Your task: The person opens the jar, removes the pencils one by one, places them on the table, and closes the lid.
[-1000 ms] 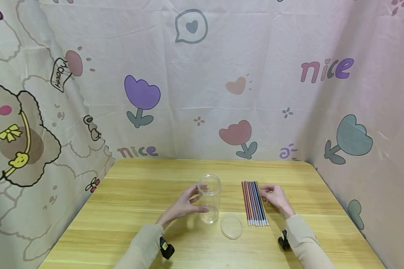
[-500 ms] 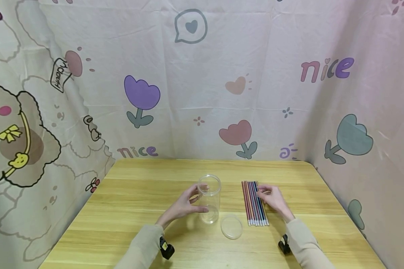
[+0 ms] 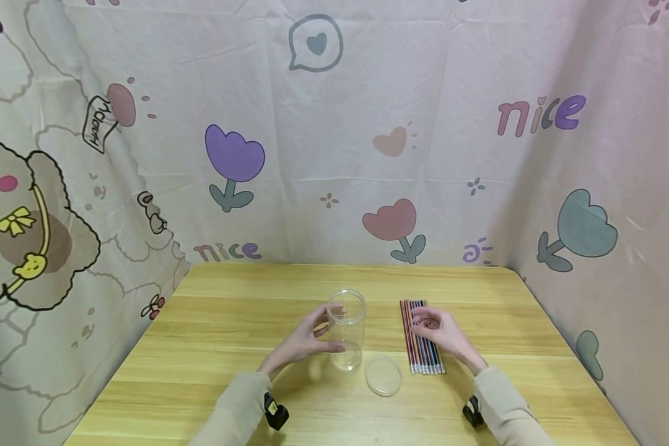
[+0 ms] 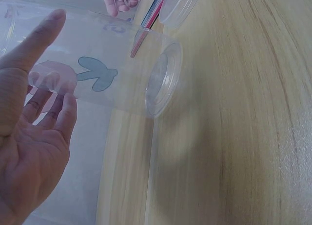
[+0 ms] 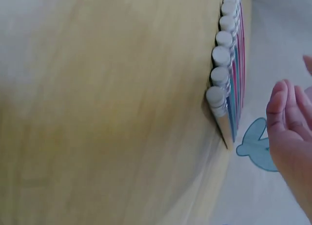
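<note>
A clear plastic jar (image 3: 352, 337) stands upright and uncovered on the table. My left hand (image 3: 305, 342) holds its left side; in the left wrist view the thumb lies along one side of the jar (image 4: 131, 73) and the fingers on the other. To the right, slim pencils (image 3: 425, 365) in several colours lie side by side, white eraser ends towards me. Over their middle hovers my right hand (image 3: 445, 334), fingers loosely bent, hiding part of the row. In the right wrist view this hand (image 5: 292, 122) is apart from the pencils (image 5: 222, 56), with nothing in it.
Between jar and pencils, a round clear lid (image 3: 383, 376) lies flat on the wooden table (image 3: 228, 322). A patterned cloth (image 3: 323, 124) hangs behind the table and on both sides. A small black camera (image 3: 276, 414) is strapped to each wrist.
My right hand has moved left, from the right edge of the pencil row to above its middle. The left hand, jar, lid and pencils have stayed put.
</note>
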Motion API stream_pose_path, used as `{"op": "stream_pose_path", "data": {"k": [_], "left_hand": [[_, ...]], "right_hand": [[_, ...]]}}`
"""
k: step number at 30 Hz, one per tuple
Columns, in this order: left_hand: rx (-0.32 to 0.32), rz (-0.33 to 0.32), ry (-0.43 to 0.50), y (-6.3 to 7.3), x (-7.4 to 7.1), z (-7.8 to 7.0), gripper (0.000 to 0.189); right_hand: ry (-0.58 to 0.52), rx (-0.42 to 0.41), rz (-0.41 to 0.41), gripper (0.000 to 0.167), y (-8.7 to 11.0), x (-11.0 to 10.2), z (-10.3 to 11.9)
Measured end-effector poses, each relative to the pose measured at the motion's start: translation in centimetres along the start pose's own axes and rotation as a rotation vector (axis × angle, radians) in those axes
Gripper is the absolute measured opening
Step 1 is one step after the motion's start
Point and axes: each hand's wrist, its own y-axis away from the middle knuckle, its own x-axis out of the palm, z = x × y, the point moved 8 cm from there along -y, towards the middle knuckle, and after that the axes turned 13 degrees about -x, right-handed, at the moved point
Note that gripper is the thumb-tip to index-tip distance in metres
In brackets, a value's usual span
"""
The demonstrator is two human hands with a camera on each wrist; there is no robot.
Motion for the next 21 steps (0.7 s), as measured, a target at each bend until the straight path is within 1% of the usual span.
{"op": "stream_pose_path", "data": {"k": [5, 7, 10, 14, 18, 21], "left_hand": [[0.0, -0.001, 0.002, 0.0, 0.0, 0.0, 0.076], [-0.002, -0.001, 0.004, 0.0, 0.0, 0.0, 0.076], [-0.007, -0.001, 0.008, 0.0, 0.0, 0.0, 0.077], [-0.008, 0.0, 0.009, 0.0, 0.0, 0.1, 0.077], [-0.006, 0.001, 0.003, 0.0, 0.0, 0.1, 0.077], [-0.006, 0.003, 0.001, 0.0, 0.0, 0.0, 0.077]], "right_hand": [[-0.03, -0.117, 0.104, 0.053, 0.0, 1.6, 1.2], [-0.014, -0.16, 0.147, 0.055, 0.0, 2.2, 1.8], [0.042, -0.208, 0.223, 0.059, 0.2, 3.3, 2.5], [0.084, -0.247, 0.337, 0.067, 0.5, 4.9, 3.3], [0.086, -0.269, 0.443, 0.075, 1.1, 6.4, 3.6], [0.077, -0.275, 0.498, 0.078, 1.4, 7.1, 3.7]]}}
